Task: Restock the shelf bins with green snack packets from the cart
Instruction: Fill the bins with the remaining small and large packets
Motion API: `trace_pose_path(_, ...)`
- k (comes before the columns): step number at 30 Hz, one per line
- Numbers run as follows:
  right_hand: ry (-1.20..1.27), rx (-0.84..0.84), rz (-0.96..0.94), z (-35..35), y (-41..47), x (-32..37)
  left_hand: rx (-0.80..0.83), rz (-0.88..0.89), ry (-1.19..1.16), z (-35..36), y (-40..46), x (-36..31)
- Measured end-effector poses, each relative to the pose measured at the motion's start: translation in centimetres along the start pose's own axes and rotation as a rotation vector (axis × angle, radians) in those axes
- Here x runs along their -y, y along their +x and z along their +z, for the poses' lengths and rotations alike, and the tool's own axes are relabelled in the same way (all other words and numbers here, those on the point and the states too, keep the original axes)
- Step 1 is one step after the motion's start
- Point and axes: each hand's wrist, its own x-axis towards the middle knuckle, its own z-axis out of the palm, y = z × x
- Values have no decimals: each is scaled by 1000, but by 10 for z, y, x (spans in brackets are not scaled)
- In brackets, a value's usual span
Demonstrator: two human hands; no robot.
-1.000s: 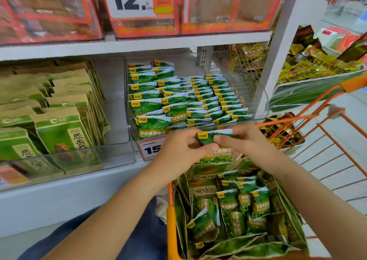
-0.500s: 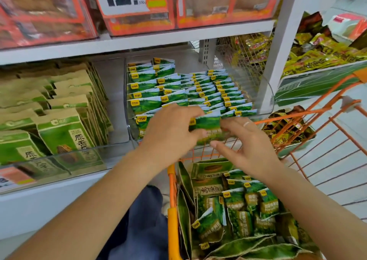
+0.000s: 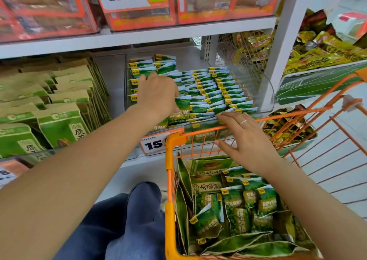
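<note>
Showing green snack packets [image 3: 210, 98] with white corners and yellow tags, filling a clear bin [image 3: 268, 93]; displaying an orange wire cart [image 3: 171, 146], a white price label [image 3: 153, 144] bearing black digits, dark blue trousers [image 3: 127, 224].

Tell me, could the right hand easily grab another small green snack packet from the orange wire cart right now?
Probably yes. The right hand hovers open and empty over the orange wire cart's front rim, and the small green snack packets lie uncovered just below it, with nothing in between.
</note>
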Motion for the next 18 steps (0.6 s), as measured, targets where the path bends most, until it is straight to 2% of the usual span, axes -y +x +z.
trace_pose_path(3, 1, -9, 0, -1, 1, -2, 76, -23, -68, 4, 5, 0)
trace_pose_path(7, 30, -17, -7, -2, 1, 0, 161, -7, 4, 5, 9, -6)
trace_pose_path(10, 145, -51, 30, -12, -5, 3, 232, -9, -13, -5, 8, -8)
trace_pose_path(11, 185, -68, 54, -19, -6, 2, 190, -3, -70, -9, 5, -7)
trace_pose_path(13, 224, -83, 98, -36, -7, 1, -83, 51, -202, -17, -9, -10)
trace_pose_path(14, 221, -36, 107, -43, -7, -1, -231, 110, -285, -20, -21, -15)
trace_pose_path(15, 191, 41, 99, -46, -7, -3, -305, 183, -385, -20, -35, -22)
trace_pose_path(17, 34, 135, 1, -46, -13, -1, -204, 324, -533, -12, -69, -40)
trace_pose_path(18, -67, 101, -109, -44, -17, -1, -103, 385, -539, -1, -83, -49)
